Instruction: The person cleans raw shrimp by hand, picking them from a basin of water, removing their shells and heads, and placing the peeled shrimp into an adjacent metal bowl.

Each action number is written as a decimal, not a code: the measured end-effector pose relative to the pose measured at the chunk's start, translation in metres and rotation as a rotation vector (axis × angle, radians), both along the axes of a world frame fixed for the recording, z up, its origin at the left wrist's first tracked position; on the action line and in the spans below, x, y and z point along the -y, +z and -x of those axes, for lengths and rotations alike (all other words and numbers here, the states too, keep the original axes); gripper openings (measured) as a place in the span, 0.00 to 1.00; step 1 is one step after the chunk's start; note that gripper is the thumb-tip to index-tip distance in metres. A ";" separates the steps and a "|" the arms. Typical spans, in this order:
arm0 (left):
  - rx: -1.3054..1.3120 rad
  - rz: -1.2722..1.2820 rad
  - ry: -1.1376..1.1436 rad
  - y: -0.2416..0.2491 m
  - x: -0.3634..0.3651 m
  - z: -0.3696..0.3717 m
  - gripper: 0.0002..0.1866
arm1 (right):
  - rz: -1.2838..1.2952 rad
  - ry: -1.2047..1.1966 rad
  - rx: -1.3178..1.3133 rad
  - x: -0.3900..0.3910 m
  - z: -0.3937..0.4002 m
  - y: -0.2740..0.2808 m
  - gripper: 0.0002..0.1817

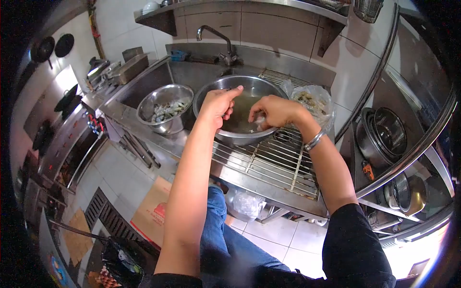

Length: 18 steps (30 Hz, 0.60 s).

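Grip of the left hand (221,104) is nearly together: its fingers curl toward the palm and the thumb stretches out past them, pointing right across a large steel bowl (235,137); whether something small is pinched there I cannot tell. The right hand (274,111) bends down at the wrist inside the right side of the same bowl, its fingers closed on a small pale piece (260,120). That piece shows only partly beneath the fingers, its long axis seeming to slope down toward the bowl's near right wall; which end leads is too small to tell.

Cloudy liquid lies in the large bowl, which is round, mouth upward, between the back and front edges of the steel desk (225,169), partly over a wire rack (283,165) that reaches the front right corner. A smaller bowl (168,126) of greyish pieces (168,111) stands just left, by the front edge. Toward the back right corner, a clear plastic bag (324,103) holds yellowish-brown pieces. A tap (229,56) rises at the back edge.
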State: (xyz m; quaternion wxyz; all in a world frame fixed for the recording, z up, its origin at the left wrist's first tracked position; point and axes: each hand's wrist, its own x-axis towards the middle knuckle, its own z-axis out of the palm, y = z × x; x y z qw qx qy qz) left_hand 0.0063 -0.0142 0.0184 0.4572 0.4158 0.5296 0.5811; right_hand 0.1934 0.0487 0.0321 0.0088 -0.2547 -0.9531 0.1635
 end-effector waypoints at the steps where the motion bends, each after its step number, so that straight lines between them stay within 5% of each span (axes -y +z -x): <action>1: -0.001 -0.001 0.001 0.000 -0.001 0.001 0.21 | 0.022 -0.005 -0.080 0.004 -0.001 0.005 0.18; 3: 0.035 0.020 0.013 -0.001 -0.002 0.002 0.20 | 0.046 -0.011 -0.161 0.002 0.000 0.004 0.18; 5: 0.056 0.015 0.006 -0.002 -0.002 0.002 0.18 | -0.125 -0.137 -0.616 -0.009 0.007 -0.007 0.17; 9: 0.056 0.004 -0.035 -0.002 -0.001 0.004 0.12 | 0.139 -0.272 -0.883 -0.008 0.014 -0.002 0.17; 12: -0.016 0.009 -0.081 -0.005 -0.004 0.005 0.09 | 0.354 -0.275 -0.918 -0.004 0.016 0.001 0.19; 18: -0.016 -0.040 -0.082 -0.007 -0.003 0.004 0.06 | 0.392 -0.154 -0.906 -0.009 0.020 -0.014 0.23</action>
